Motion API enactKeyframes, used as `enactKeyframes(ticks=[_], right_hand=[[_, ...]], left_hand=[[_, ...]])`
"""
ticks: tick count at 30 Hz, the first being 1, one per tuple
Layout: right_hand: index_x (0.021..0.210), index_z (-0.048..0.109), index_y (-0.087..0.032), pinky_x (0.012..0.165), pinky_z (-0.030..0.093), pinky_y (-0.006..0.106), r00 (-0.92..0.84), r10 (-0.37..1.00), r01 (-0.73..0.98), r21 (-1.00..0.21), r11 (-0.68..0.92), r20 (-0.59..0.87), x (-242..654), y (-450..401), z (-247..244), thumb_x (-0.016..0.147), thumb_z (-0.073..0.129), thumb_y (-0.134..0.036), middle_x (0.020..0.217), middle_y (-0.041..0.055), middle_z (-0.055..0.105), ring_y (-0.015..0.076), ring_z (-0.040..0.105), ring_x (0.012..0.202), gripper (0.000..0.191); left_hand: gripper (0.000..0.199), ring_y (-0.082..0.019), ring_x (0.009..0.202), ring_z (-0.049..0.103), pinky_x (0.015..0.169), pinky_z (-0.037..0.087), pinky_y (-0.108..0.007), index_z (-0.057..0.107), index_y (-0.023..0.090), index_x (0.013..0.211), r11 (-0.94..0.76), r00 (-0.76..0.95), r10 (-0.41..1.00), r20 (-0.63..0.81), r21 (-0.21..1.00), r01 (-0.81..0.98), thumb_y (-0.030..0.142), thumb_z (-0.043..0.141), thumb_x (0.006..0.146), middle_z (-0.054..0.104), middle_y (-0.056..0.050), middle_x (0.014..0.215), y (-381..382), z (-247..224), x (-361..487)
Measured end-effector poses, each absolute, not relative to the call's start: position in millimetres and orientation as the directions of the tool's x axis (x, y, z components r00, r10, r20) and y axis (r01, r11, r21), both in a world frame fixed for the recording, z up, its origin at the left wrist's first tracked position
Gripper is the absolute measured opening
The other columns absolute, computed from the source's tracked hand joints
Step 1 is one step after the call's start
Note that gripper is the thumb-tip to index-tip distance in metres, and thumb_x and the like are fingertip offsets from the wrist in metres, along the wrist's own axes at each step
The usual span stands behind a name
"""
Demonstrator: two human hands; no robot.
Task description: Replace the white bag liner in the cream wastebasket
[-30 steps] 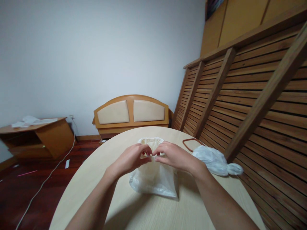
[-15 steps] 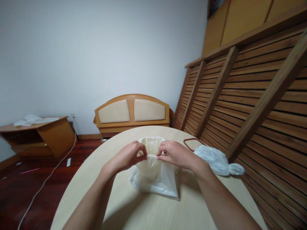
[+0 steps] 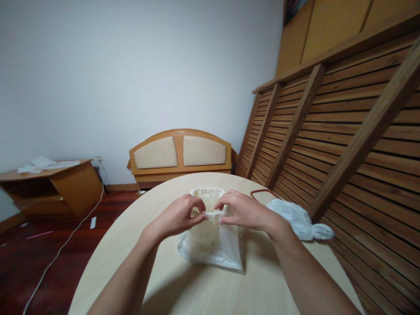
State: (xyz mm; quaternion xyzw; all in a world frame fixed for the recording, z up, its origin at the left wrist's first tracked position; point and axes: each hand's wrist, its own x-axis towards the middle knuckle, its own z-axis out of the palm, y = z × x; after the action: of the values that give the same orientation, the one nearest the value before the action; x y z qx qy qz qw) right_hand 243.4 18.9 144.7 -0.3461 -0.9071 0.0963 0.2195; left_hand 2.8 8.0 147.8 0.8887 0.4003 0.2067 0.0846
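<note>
A white, thin plastic bag [image 3: 216, 251] stands on the round pale table [image 3: 131, 227], its mouth open and the rim gathered toward me. At the left of the rim is my left hand [image 3: 187, 212], thumb and index finger curled around the near edge of the bag. My right hand [image 3: 239, 210] is at the right of the same edge, its thumb below the rim and its fingers over it, with a small gap between them. Both hands touch or nearly touch the bag's rim, and a short stretch of it shows between them.
On the table's right lie a knotted white bag [image 3: 298, 218] and a brown loop [image 3: 262, 192]. A slatted wooden frame [image 3: 315, 144] leans at the right. Behind stands a headboard [image 3: 180, 153]; at left, a low cabinet [image 3: 75, 188] and a cable [image 3: 65, 245].
The fingertips of both hands have parted from their tight pinch on the rim. My right thumb has moved slightly down and right. The bag stays in nearly the same place.
</note>
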Motion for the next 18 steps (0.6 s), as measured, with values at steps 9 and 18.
enactKeyframes(ticks=[9,18], right_hand=[[0.115,0.071,-0.024,0.095,0.048,0.037,-0.676,0.67,0.582,-0.337,0.74,0.306,239,21,138,0.078,0.081,-0.024,0.111,0.0061,0.072,0.0247,0.064,0.107,0.039],[0.093,0.074,-0.023,0.097,0.045,0.036,-0.643,0.705,0.618,-0.339,0.709,0.3,261,21,149,0.077,0.083,-0.021,0.106,0.0045,0.069,0.0243,0.06,0.108,0.018]], left_hand=[[0.018,-0.022,0.088,0.068,0.079,0.048,-0.031,0.07,0.02,0.097,-0.717,0.631,0.693,0.348,0.241,0.654,0.036,0.065,0.092,0.075,-0.005,0.094,10,134,14],[0.015,-0.021,0.086,0.068,0.077,0.048,-0.031,0.07,0.021,0.097,-0.74,0.618,0.66,0.427,0.228,0.633,0.034,0.064,0.095,0.075,-0.005,0.093,6,129,41]])
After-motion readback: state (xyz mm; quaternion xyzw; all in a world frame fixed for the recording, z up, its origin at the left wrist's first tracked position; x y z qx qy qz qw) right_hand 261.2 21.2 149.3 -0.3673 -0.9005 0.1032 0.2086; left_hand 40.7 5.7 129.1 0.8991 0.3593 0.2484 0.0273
